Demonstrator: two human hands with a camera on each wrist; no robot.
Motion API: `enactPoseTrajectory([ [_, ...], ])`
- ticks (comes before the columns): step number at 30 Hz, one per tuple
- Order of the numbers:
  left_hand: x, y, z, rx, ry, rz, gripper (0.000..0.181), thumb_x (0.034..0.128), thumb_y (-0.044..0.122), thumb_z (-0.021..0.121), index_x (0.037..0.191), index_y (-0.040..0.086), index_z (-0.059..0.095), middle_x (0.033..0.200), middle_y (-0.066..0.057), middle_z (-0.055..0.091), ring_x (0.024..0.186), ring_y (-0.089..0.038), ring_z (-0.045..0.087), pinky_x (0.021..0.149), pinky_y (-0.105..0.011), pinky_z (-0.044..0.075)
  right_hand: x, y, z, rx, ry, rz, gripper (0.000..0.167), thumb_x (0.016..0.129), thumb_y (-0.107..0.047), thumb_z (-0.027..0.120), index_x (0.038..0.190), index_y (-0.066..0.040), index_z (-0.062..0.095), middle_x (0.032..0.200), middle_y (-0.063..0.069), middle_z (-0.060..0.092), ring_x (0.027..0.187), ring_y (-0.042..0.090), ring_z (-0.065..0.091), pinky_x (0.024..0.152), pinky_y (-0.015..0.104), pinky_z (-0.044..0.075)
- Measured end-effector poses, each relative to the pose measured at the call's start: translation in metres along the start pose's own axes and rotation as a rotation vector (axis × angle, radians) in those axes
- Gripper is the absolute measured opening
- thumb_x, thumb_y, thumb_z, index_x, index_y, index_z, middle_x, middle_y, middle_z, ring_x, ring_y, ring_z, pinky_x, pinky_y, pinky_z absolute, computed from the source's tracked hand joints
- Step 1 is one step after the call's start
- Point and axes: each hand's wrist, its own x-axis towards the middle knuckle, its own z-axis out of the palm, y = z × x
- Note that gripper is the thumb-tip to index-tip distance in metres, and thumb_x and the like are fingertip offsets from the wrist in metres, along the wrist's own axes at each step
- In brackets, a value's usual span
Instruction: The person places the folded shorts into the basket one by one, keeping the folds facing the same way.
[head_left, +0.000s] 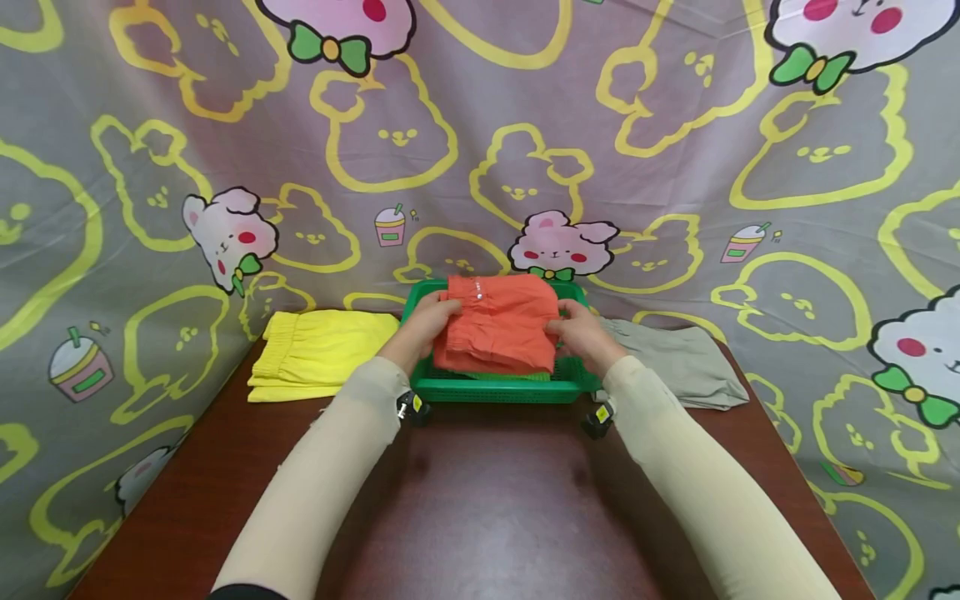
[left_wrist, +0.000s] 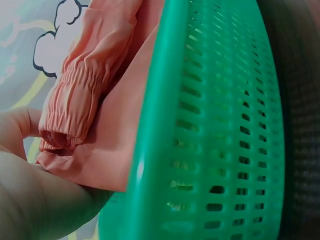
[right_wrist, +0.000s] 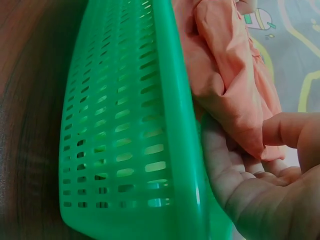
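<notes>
Orange cloth is filling the middle of my head view: the left hand (head_left: 429, 321) and the right hand (head_left: 583, 332) are gripping opposite sides of a folded orange garment (head_left: 498, 325) at the green basket (head_left: 495, 392), its lower edge sitting just behind the front rim. I'm judging the work partway: a green cloth (head_left: 517, 377) is already lying beneath, the orange piece is not yet let go, and a yellow garment (head_left: 318, 354) and a grey garment (head_left: 682, 362) are lying outside on the table (head_left: 495, 508). Whether the orange one is resting on the green, I can't tell. Both forearms are reaching forward, converging on the basket.

Through the left wrist camera I'm seeing the thumb lying over the gathered end, the fingers mostly hidden underneath.

Through the right wrist camera I'm seeing fingers (right_wrist: 222, 155) lying curled under a loose fold, the thumb pressing its outer side, just inside the rim.
</notes>
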Motion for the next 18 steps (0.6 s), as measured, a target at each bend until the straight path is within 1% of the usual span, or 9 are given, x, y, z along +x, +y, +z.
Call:
enactPoseTrajectory([
  [6, 0.005, -0.008, 0.002, -0.003, 0.016, -0.018, 0.042, 0.0915, 0.007, 0.054, 0.133, 0.004, 0.053, 0.117, -0.007, 0.056, 0.091, -0.019, 0.057, 0.075, -0.029, 0.052, 0.005, 0.006, 0.002, 0.0, -0.028, -0.005, 0.052, 0.1, -0.007, 0.051, 0.15, -0.006, 0.036, 0.118, 0.015, 0.055, 0.083, 0.02, 0.064, 0.073, 0.039, 0.061],
  [10, 0.006, -0.012, 0.004, -0.014, 0.021, -0.03, 0.043, 0.0916, 0.006, 0.053, 0.134, 0.003, 0.052, 0.116, -0.008, 0.056, 0.091, -0.02, 0.056, 0.074, -0.029, 0.052, 0.008, 0.01, 0.005, -0.019, -0.019, 0.0, 0.053, 0.099, -0.005, 0.05, 0.15, -0.004, 0.035, 0.118, 0.015, 0.053, 0.081, 0.02, 0.062, 0.073, 0.039, 0.061],
  [14, 0.008, -0.015, 0.006, 0.013, 0.037, -0.029, 0.043, 0.0925, 0.007, 0.053, 0.135, 0.002, 0.051, 0.117, -0.008, 0.055, 0.092, -0.021, 0.056, 0.075, -0.03, 0.051, 0.011, 0.012, 0.008, -0.042, -0.013, 0.02, 0.053, 0.1, -0.008, 0.05, 0.151, -0.005, 0.034, 0.124, 0.016, 0.053, 0.085, 0.022, 0.064, 0.073, 0.04, 0.061],
  [18, 0.013, -0.021, 0.007, 0.033, 0.05, -0.034, 0.041, 0.0944, 0.007, 0.053, 0.135, 0.001, 0.052, 0.12, -0.01, 0.056, 0.095, -0.022, 0.055, 0.079, -0.032, 0.05, 0.009, 0.013, 0.01, -0.068, -0.013, 0.023, 0.055, 0.103, -0.011, 0.05, 0.154, -0.005, 0.032, 0.133, 0.019, 0.052, 0.092, 0.024, 0.065, 0.076, 0.041, 0.061],
])
